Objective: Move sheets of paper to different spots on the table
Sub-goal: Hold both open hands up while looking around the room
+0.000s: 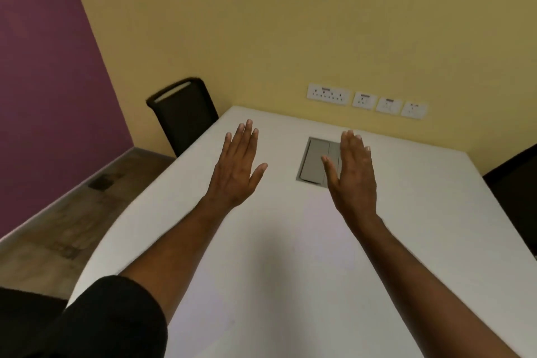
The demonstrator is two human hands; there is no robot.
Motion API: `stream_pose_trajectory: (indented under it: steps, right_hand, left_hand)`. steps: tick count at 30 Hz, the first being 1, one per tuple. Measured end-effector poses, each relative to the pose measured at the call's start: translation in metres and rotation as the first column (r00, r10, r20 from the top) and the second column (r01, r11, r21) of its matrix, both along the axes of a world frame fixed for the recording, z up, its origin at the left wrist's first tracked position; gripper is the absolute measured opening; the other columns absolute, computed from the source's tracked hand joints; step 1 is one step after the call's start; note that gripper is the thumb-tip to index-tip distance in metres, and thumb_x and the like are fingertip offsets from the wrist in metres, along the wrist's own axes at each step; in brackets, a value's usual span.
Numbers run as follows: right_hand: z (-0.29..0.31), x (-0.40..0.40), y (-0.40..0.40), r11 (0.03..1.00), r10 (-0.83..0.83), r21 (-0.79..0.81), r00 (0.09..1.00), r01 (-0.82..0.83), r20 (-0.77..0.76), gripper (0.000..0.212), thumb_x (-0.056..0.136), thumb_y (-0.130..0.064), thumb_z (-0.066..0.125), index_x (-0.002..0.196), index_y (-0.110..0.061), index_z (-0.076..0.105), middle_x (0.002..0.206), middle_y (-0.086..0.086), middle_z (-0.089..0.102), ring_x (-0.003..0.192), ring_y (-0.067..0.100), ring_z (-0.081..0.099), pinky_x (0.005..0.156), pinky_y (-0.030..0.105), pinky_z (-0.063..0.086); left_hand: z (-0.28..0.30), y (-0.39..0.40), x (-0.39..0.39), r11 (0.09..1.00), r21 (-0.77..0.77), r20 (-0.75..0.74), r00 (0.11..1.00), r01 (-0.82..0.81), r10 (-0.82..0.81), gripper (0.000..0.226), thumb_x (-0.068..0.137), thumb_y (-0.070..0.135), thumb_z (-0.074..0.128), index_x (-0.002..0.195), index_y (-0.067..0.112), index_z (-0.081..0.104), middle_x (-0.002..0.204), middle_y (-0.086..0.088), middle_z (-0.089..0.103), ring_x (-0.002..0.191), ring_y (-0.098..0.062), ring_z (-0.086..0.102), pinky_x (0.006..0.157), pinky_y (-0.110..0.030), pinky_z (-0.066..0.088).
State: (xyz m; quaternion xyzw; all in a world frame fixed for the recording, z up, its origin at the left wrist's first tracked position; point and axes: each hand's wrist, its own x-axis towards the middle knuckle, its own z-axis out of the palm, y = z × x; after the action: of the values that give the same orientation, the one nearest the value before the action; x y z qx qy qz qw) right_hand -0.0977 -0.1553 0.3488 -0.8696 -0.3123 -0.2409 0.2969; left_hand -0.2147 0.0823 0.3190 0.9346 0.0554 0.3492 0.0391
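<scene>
Both my arms stretch forward over a white table [290,256]. My left hand [236,164] is held flat, palm down, fingers straight and slightly apart, holding nothing. My right hand [353,171] is held the same way, flat with the thumb out, and it covers the right part of a grey hatch in the tabletop. I see no sheet of paper anywhere in this view.
A grey cable hatch [315,161] is set into the tabletop between my hands. A black chair [183,113] stands at the table's far left corner, another dark chair [514,192] at the right edge. White wall sockets [366,100] line the yellow wall behind.
</scene>
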Motion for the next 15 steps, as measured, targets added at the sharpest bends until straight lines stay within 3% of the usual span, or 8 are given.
stream_pose_trajectory:
  steps: [5, 11, 15]
  right_hand:
    - [0.092, -0.030, 0.023, 0.997, 0.076, -0.019, 0.967, -0.073, 0.242, 0.074, 0.105, -0.052, 0.029, 0.161, -0.007, 0.012, 0.170, 0.011, 0.009, 0.157, 0.023, 0.004, 0.128, 0.044, 0.009]
    - [0.164, -0.103, 0.064, 0.982, 0.188, -0.056, 0.910, -0.180, 0.369, 0.076, 0.105, -0.055, 0.024, 0.161, -0.006, 0.009, 0.170, 0.012, 0.007, 0.158, 0.025, 0.002, 0.127, 0.045, 0.008]
    - [0.198, -0.171, 0.107, 0.961, 0.269, -0.042, 0.881, -0.275, 0.389, 0.076, 0.105, -0.055, 0.021, 0.161, -0.005, 0.009, 0.170, 0.014, 0.007, 0.157, 0.026, 0.002, 0.127, 0.045, 0.007]
  left_hand:
    - [0.101, -0.002, -0.045, 0.986, 0.110, 0.085, 0.989, -0.129, 0.120, 0.074, 0.105, 0.047, 0.031, 0.159, -0.001, 0.013, 0.168, -0.021, 0.007, 0.157, -0.034, 0.005, 0.126, -0.057, 0.011]
    - [0.189, 0.012, -0.153, 0.943, 0.162, 0.164, 0.950, -0.292, 0.266, 0.073, 0.101, 0.037, 0.036, 0.159, -0.002, 0.014, 0.168, -0.021, 0.009, 0.157, -0.033, 0.006, 0.127, -0.053, 0.007]
    - [0.222, 0.043, -0.260, 0.862, 0.204, 0.156, 0.885, -0.464, 0.439, 0.076, 0.095, 0.026, 0.038, 0.160, 0.001, 0.008, 0.169, -0.020, 0.004, 0.157, -0.032, 0.002, 0.128, -0.052, 0.005]
